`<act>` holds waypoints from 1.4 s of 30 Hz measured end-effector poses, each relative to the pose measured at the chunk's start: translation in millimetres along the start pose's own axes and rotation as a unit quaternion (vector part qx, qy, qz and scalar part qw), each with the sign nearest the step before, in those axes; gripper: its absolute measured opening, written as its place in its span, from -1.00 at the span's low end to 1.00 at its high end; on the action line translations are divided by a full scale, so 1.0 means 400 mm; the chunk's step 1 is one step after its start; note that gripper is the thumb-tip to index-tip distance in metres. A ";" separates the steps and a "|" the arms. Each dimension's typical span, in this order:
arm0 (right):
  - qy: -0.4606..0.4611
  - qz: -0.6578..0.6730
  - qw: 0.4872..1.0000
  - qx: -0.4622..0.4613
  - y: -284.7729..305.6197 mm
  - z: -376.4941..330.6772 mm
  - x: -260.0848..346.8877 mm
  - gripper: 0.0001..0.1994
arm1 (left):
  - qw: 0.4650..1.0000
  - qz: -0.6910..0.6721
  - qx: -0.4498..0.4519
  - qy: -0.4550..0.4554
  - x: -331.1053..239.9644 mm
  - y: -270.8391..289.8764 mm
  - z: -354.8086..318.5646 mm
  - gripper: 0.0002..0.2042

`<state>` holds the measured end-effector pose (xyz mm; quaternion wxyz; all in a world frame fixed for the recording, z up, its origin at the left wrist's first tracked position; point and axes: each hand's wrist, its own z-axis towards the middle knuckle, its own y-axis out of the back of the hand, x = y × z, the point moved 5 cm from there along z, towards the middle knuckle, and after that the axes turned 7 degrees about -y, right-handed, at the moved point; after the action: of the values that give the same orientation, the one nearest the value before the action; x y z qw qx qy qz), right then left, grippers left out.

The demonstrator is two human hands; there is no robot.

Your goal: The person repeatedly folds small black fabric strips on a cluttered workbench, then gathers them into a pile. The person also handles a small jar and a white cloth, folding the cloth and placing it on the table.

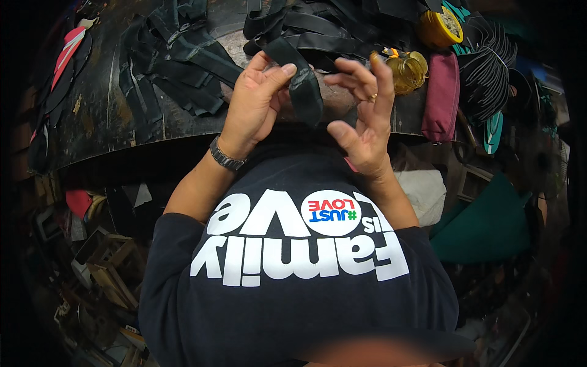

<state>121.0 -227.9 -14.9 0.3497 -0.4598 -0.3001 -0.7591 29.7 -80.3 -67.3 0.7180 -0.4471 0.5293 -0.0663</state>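
Observation:
My left hand (pixel 257 101) pinches a dark strap (pixel 306 98) between thumb and fingers at the table's near edge. The strap is a wide, dark green-black band; its loose end curves down between my two hands. A pale, shiny smear marks the strap near my thumb. To the right, my right hand (pixel 370 116) is raised with its fingers apart and nothing in it. It does not touch the strap. Just left of my left hand lies a pile of similar dark strips (pixel 183 67), some with whitish smears. Beyond both hands is a heap of black straps (pixel 312 24).
Right of my right hand stand an amber jar (pixel 408 73), a yellow round container (pixel 441 29), a maroon pouch (pixel 440 98) and a bundle of thin black strips (pixel 486 76). Red-and-black flat pieces (pixel 68 58) lie far left on the dark table (pixel 101 122).

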 end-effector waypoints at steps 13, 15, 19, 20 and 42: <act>-0.116 -0.001 0.992 -0.058 0.075 -0.004 0.014 -0.42 | 0.974 0.098 0.061 0.196 0.048 -0.054 -0.063 -0.39; 0.050 -0.283 0.953 -0.096 0.145 0.030 0.063 -0.65 | 0.983 0.051 0.048 0.169 0.033 -0.054 -0.047 -0.44; 0.014 -0.530 0.841 -0.110 0.284 0.067 0.062 -0.64 | 0.988 -0.021 0.024 0.154 0.007 -0.063 -0.026 -0.48; 0.018 -0.563 0.821 -0.092 0.298 0.077 0.047 -0.63 | 0.988 -0.015 0.027 0.150 0.005 -0.070 -0.025 -0.49; -0.056 -0.150 0.976 -0.145 0.169 -0.021 0.065 -0.29 | 0.992 -0.008 0.072 0.105 0.010 -0.083 0.026 -0.52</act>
<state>163.0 -279.9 14.4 0.1444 -0.4967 -0.2718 -0.8116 52.6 -96.5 -46.1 0.6880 -0.3890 0.5921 -0.1573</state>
